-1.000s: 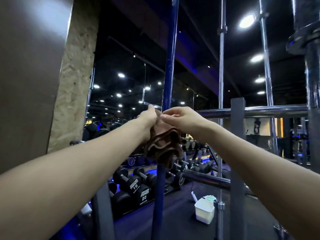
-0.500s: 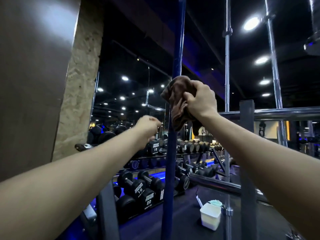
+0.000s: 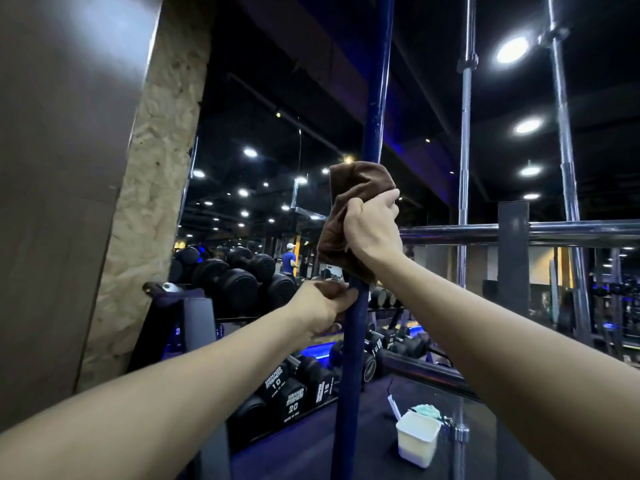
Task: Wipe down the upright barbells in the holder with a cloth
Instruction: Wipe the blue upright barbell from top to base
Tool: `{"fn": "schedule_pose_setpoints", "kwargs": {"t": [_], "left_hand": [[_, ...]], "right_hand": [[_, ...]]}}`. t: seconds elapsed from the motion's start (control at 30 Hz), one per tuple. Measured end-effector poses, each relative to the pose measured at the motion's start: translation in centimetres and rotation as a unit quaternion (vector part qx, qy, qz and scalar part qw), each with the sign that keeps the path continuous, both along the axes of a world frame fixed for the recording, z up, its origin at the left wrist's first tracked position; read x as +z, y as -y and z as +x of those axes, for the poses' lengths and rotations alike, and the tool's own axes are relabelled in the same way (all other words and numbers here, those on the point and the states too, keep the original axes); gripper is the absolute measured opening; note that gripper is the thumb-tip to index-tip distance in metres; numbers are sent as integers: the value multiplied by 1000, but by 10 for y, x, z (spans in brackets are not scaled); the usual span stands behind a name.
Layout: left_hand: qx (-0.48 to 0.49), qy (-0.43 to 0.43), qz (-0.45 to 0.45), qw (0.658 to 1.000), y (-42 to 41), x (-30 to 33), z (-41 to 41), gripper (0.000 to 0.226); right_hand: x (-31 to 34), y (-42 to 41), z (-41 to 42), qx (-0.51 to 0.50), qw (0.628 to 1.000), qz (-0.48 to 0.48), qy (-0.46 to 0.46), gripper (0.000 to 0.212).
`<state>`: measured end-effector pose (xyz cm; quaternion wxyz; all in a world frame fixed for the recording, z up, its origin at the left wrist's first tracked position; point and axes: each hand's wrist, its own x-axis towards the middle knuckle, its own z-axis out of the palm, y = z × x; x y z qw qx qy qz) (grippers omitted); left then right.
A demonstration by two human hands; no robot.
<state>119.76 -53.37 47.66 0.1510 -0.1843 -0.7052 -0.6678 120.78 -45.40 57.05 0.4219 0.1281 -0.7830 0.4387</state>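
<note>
Because the blue barbell [image 3: 375, 98] stands upright, running from the bottom centre of the frame to the top edge, any wiping stroke has to travel along that vertical axis. The right hand [image 3: 372, 228] is clenched around the brown cloth [image 3: 349, 202], which is wrapped about the bar at mid-frame, with most of the unwiped-looking shaft lying above it. Just below, the left hand [image 3: 320, 311] has its fingers curled on the bar, apparently steadying it, so the right hand is the one placed to slide the cloth up or down.
</note>
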Motion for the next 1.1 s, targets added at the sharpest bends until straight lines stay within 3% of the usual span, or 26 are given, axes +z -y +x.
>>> {"fn": "schedule_pose_setpoints", "kwargs": {"t": [0.07,0.13,0.2,0.3,0.43,0.7,0.9,1.0,1.1], "left_hand": [[-1,1,10,1000,1,0,0,4],[-3,7,15,1000,2,1,0,21],[-12,11,18,1000,3,-1,-1,28],[-37,-1,51,998,2,-6,-5,15],[-20,-7,62,998,3,-27,-7,7],[-7,76,3,997,11,-73,11,11],[-11,88,1,996,9,-81,15,9],[-5,77,-1,997,9,-85,11,11],[-15,77,14,997,10,-88,10,13]], "right_hand": [[1,5,0,-20,1000,-2,1,86],[14,9,-1,-60,998,-10,-10,94],[37,11,-4,-89,995,-18,-27,85],[52,8,-10,-89,995,-8,-42,74],[10,5,-19,-79,993,48,-74,78],[-79,1,-9,-83,991,105,-31,82],[-41,-1,-7,-38,997,61,14,83],[-11,2,-9,-31,999,28,-14,74],[-32,2,-16,-49,995,53,-70,68]]}}
